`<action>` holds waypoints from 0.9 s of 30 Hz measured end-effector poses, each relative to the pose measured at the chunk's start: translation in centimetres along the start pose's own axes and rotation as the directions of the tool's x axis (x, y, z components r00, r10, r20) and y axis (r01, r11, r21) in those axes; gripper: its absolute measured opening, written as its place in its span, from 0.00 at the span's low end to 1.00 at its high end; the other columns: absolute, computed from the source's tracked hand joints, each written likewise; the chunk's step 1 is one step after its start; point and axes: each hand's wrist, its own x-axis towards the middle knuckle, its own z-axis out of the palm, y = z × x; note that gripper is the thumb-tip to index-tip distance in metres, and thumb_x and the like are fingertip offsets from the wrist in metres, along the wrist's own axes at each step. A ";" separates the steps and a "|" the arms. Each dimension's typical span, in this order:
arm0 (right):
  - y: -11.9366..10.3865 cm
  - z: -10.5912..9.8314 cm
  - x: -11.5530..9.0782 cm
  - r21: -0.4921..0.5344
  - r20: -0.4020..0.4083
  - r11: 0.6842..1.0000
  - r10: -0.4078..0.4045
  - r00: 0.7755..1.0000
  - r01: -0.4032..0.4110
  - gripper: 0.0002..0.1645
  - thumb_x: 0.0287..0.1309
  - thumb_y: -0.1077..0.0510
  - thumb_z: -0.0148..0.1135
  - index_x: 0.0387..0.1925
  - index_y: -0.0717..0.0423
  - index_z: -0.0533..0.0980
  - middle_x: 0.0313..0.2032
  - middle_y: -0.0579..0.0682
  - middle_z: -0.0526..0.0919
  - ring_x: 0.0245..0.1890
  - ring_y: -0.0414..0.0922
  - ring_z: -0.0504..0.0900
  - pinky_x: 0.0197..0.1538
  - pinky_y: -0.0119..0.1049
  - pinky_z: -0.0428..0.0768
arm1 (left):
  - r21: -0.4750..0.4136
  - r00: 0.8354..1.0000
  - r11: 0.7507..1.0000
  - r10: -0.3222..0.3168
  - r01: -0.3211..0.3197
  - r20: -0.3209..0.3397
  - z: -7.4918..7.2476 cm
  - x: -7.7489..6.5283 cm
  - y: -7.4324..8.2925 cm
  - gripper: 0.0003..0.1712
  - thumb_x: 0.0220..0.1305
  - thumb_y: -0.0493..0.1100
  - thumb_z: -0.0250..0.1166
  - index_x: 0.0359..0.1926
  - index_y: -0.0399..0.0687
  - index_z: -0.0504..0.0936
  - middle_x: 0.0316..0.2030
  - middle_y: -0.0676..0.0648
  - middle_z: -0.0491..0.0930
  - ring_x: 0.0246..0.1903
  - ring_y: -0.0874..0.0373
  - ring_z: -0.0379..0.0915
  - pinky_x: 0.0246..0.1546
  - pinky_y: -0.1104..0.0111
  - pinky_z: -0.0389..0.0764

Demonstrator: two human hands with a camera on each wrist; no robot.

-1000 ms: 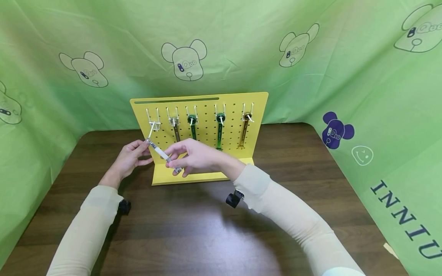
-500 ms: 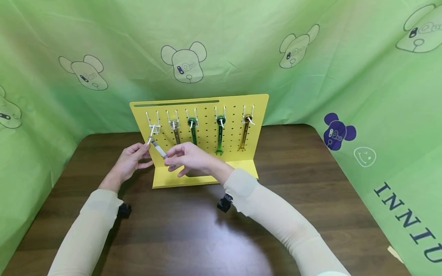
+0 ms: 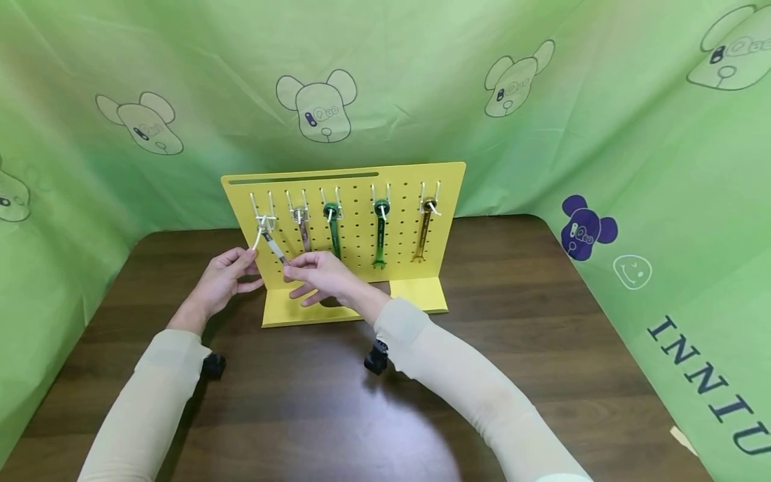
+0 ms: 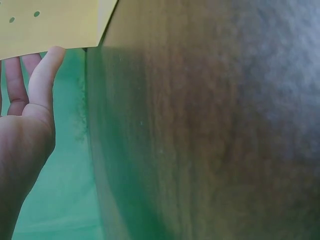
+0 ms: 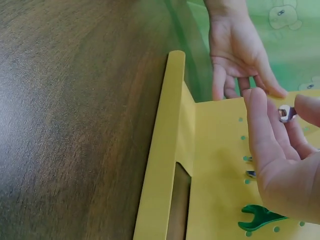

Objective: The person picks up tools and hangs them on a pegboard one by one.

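My right hand (image 3: pixel 322 274) pinches the lower end of a silver combination wrench (image 3: pixel 277 248) between thumb and fingers. The wrench slants up to the left, its ring end around the leftmost white hook (image 3: pixel 258 238) of a yellow pegboard (image 3: pixel 367 254). In the right wrist view, the wrench's open jaw end (image 5: pixel 286 114) shows by the thumb. My left hand (image 3: pixel 223 278) holds the board's left edge, near the hook's tip. The left wrist view shows the left thumb (image 4: pixel 46 75) in front of the board's edge, with the other fingers partly hidden behind it.
More wrenches hang on hooks to the right: a brownish-grey one (image 3: pixel 303 231), a dark green one (image 3: pixel 333 227), a green one (image 3: pixel 381 234) and an amber one (image 3: pixel 424 231). The board stands on a dark wooden table (image 3: pixel 289 402), before a green cloth (image 3: pixel 397 127).
The right hand has moved up and left with the wrench. Its ring end has slid along the hook from the tip toward the board. The left hand has stayed almost in place.
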 end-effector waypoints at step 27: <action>1.0 0.5 0.8 0.016 0.028 0.989 0.146 0.989 -0.146 0.24 0.77 0.50 0.54 0.64 0.62 0.72 0.45 0.60 0.86 0.36 0.56 0.89 0.39 0.47 0.90 | 0.006 1.000 1.000 0.002 -0.002 -0.009 0.0 0.1 -0.2 0.12 0.76 0.46 0.59 0.34 0.48 0.81 0.35 0.51 0.82 0.40 0.58 0.83 0.47 0.55 0.86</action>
